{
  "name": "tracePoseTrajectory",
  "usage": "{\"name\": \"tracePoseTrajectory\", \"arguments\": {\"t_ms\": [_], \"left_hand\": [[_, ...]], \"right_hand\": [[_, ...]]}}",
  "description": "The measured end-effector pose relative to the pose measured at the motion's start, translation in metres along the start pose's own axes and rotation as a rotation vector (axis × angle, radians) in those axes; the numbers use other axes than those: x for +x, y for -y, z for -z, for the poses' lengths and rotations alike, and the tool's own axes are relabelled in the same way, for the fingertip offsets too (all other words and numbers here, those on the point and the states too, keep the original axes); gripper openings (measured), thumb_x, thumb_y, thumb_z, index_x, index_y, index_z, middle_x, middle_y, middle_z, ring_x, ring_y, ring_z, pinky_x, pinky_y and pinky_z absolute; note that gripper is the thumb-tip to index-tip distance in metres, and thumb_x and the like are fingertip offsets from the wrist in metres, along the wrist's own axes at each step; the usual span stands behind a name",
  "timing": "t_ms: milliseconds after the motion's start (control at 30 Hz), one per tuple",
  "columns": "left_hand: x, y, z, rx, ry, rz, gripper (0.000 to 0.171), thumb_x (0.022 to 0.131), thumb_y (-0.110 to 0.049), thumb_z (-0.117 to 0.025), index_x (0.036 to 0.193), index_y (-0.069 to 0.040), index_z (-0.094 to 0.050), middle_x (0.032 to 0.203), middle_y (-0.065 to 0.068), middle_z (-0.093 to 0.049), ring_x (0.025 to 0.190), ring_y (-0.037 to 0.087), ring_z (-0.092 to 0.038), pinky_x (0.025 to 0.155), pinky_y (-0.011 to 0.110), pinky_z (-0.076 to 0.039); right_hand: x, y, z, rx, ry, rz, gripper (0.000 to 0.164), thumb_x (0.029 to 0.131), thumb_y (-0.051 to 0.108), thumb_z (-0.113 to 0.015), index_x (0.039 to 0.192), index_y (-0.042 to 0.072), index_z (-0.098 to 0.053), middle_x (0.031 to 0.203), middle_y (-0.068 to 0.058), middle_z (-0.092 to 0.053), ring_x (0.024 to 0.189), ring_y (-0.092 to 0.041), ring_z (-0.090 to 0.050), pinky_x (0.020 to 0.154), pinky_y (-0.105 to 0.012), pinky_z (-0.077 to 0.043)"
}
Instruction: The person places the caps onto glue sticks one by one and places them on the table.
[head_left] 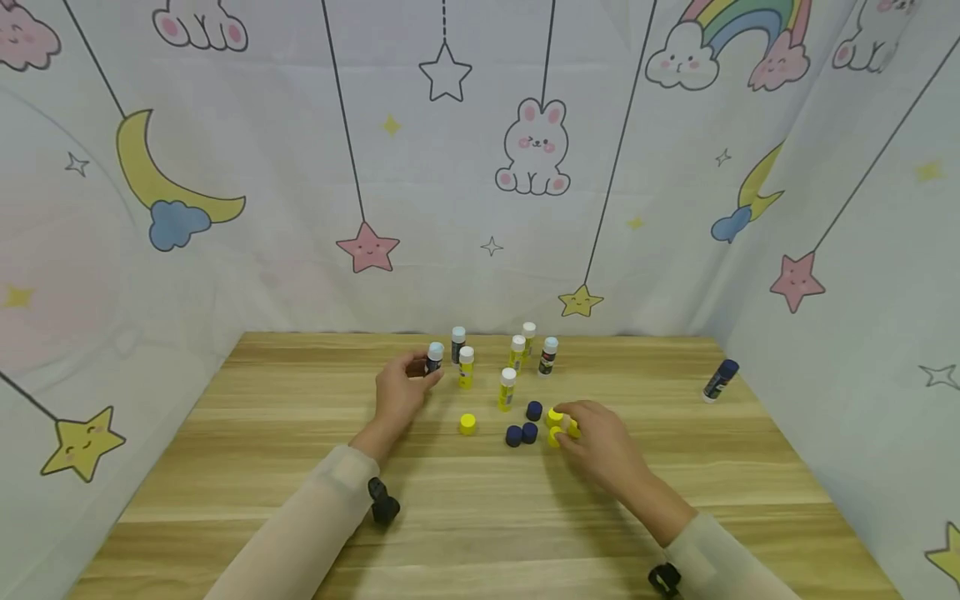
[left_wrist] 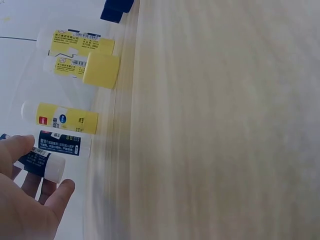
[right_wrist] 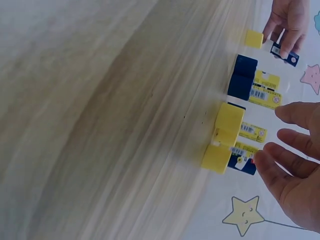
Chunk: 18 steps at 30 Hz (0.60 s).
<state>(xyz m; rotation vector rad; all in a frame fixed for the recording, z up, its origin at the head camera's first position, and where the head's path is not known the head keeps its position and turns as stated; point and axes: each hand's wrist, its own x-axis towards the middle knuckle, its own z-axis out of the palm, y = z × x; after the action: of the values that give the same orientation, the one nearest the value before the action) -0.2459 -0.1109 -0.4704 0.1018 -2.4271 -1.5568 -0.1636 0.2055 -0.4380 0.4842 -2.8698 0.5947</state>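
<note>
My left hand (head_left: 397,392) grips a navy glue stick (head_left: 434,360) with a pale, uncapped top, at the left of a group of glue sticks. In the left wrist view, the thumb lies along one side of this navy glue stick (left_wrist: 35,162) and the fingers are behind it. My right hand (head_left: 603,446) hovers at the yellow caps (head_left: 554,417), its fingers loosely bent and spread. The right wrist view shows nothing between the right hand's fingertips (right_wrist: 265,160), which overlap the glue sticks behind. Several navy caps (head_left: 529,432) sit just left of the yellow ones.
Uncapped yellow glue sticks (head_left: 506,392) and navy ones (head_left: 548,358) stand upright toward the back of the wooden table (head_left: 300,500). A lone yellow cap (head_left: 468,424) is near my left hand. One navy-capped glue stick (head_left: 721,381) stands far right. A patterned curtain (head_left: 450,167) hangs behind.
</note>
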Motion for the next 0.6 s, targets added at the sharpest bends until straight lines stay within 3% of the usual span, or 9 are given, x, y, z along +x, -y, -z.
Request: {"name": "tracePoseTrajectory", "arguments": {"t_ms": [300,600], "left_hand": [[-0.007,-0.008,0.001,-0.008,0.008,-0.036,0.035,0.088,-0.015,-0.082,0.12,-0.008,-0.071,0.114,0.012,-0.073,0.106,0.027,-0.068,0.096,0.044,-0.057],[-0.016,-0.015,0.001,0.002,0.046,-0.023,0.032,0.086,-0.014,-0.083,0.117,-0.011,-0.076,0.11,0.008,-0.075,0.106,0.025,-0.068,0.097,0.047,-0.054]], "right_hand": [[0.012,0.012,-0.011,0.015,0.036,0.051,0.035,0.088,0.014,-0.079,0.121,0.007,-0.071,0.124,-0.012,-0.069,0.119,-0.032,-0.063,0.103,-0.049,-0.05],[0.022,0.019,-0.023,0.029,0.053,0.128,0.029,0.087,0.014,-0.081,0.114,0.006,-0.074,0.118,-0.01,-0.071,0.116,-0.029,-0.064,0.103,-0.046,-0.051]]}}
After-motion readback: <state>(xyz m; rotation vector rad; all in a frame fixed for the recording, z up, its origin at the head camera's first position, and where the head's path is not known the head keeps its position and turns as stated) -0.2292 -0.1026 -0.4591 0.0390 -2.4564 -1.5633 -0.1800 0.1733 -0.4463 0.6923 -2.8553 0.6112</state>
